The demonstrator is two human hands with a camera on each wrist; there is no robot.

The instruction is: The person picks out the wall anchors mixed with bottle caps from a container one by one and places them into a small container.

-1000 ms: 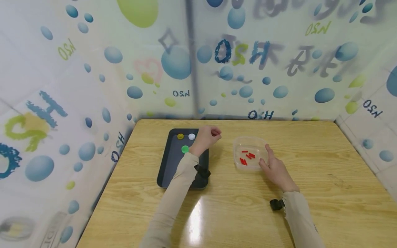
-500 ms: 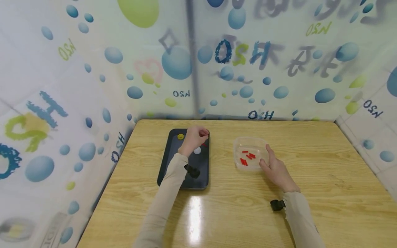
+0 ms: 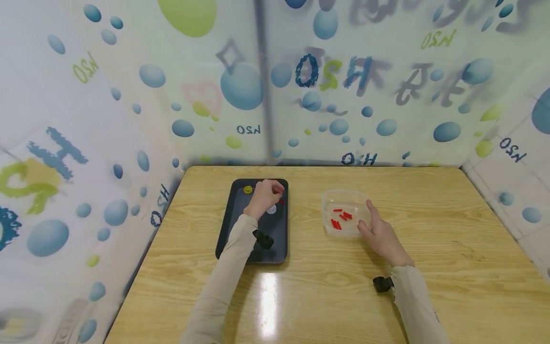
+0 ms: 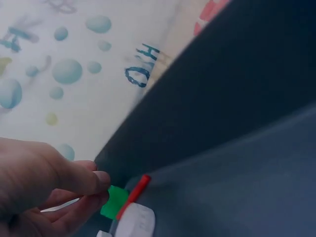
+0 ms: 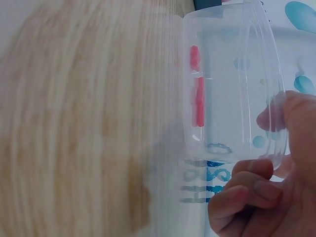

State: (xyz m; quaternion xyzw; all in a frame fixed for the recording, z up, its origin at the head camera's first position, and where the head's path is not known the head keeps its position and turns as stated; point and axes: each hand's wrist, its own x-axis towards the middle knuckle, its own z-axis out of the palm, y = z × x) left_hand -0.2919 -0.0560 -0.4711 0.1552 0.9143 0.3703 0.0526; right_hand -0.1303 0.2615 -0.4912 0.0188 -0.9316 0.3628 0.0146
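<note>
My left hand (image 3: pixel 265 197) is over the far right part of a black tray (image 3: pixel 275 243), thumb and fingertips drawn together. In the left wrist view the fingertips overlap the edge of a green piece (image 4: pixel 116 200). Beside it are a red stick (image 4: pixel 140 185) and a white round cap (image 4: pixel 136 222). I cannot tell whether anything is pinched between these fingertips. My right hand (image 3: pixel 381 239) grips the near right rim of a clear plastic container (image 3: pixel 328 227), thumb inside and fingers outside. Several short red sticks (image 3: pixel 336 224) lie in it.
A yellow cap (image 3: pixel 248 189) sits at the tray's far left corner. The wooden table (image 3: pixel 326 286) bears both tray and container. A patterned curtain (image 3: pixel 301 110) hangs along the table's back edge, and a similar wall (image 3: pixel 107 191) stands at the left.
My left hand has moved left from the space between tray and container to above the tray, then slightly down. The right hand and container stay put.
</note>
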